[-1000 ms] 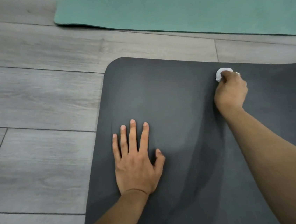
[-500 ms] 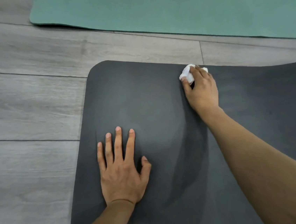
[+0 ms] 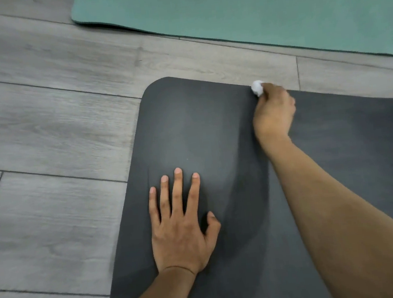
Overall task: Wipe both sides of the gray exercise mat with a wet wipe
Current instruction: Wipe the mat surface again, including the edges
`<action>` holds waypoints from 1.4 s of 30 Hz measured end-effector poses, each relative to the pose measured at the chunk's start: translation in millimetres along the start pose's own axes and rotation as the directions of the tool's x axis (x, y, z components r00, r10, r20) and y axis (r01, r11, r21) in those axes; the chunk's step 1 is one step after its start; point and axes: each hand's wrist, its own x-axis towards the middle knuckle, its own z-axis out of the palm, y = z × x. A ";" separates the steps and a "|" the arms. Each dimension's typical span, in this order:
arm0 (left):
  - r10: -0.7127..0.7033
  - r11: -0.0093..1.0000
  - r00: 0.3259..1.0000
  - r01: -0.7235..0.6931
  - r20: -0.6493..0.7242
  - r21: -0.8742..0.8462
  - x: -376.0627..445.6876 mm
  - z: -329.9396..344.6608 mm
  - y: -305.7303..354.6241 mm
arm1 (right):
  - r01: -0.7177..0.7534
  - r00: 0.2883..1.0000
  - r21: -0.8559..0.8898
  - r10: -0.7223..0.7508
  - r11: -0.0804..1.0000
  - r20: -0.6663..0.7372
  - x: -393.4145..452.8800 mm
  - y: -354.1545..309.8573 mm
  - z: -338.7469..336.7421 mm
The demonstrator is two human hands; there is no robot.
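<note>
The dark gray exercise mat (image 3: 188,130) lies flat on the floor, with its rounded far-left corner in view. My left hand (image 3: 182,230) rests flat on the mat near its left edge, fingers straight and spread. My right hand (image 3: 273,114) grips a crumpled white wet wipe (image 3: 257,88) and holds it against the mat's far edge. Most of the wipe is hidden inside my fingers.
A teal mat (image 3: 260,3) lies on the floor beyond the gray one, with a strip of gray wood-plank floor (image 3: 44,140) between them. Bare floor extends to the left of the gray mat.
My right hand with the wipe swept left along the mat's far edge and has stayed at that edge since. My left hand has stayed flat on the mat.
</note>
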 end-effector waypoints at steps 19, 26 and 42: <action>0.003 1.000 1.000 -0.003 0.006 0.011 1.2 -1.0 0.6 | 0.005 1.000 -0.100 -0.003 0.995 0.022 6.3 77.7 -47.3; 0.012 1.000 1.000 -0.012 -0.013 0.007 1.5 0.8 -1.0 | 0.291 0.908 0.110 -0.310 0.951 0.283 -42.0 -101.9 22.9; -0.002 0.999 1.000 0.001 0.011 0.042 0.6 -1.4 1.7 | 0.012 0.999 0.008 -0.012 1.000 0.047 -22.4 96.1 -65.6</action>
